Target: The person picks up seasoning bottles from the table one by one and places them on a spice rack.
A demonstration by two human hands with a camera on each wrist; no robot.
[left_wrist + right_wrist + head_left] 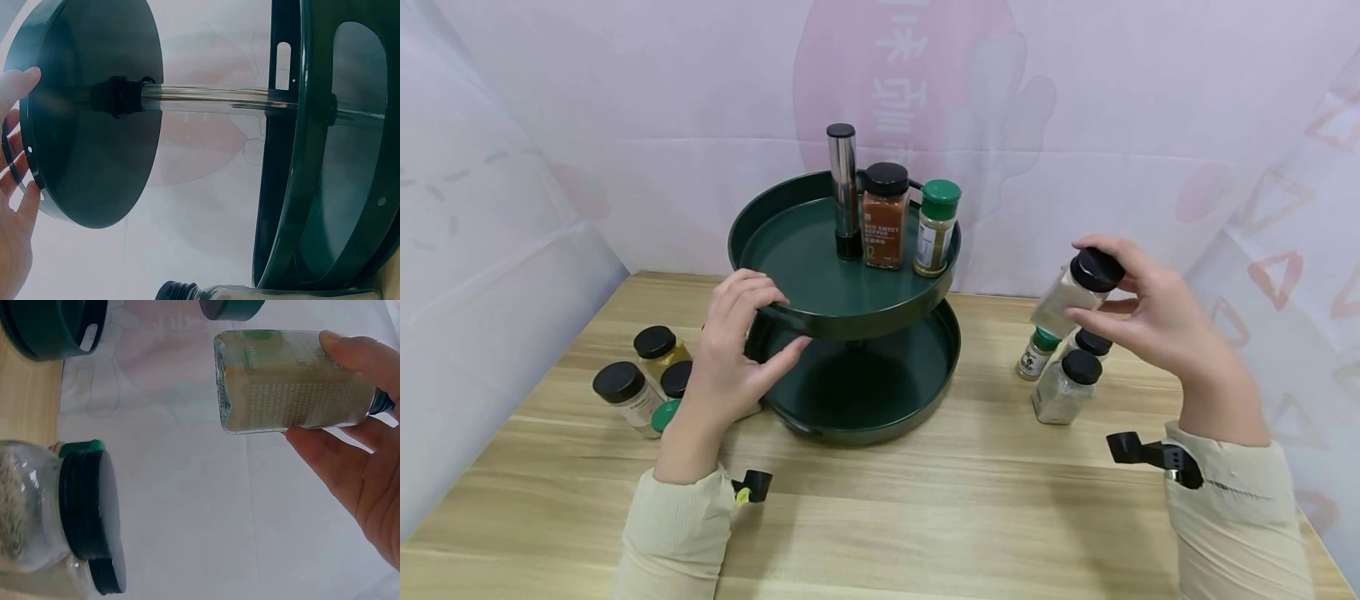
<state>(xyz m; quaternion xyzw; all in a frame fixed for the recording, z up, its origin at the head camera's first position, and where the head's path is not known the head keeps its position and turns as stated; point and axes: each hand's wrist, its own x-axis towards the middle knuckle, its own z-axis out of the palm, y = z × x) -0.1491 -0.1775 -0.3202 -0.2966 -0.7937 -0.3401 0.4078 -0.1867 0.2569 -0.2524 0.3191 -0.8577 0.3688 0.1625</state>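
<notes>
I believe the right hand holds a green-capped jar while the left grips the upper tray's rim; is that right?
Not quite: the head view shows a black cap on the jar in the right hand; the left hand does grip the upper tray's rim.

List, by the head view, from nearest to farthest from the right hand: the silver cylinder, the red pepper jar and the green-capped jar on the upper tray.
1. Green-capped jar: nearest to the right hand, at the right of the upper tray.
2. Red pepper jar: between the other two.
3. Silver cylinder: farthest, at the left of the three.
</notes>
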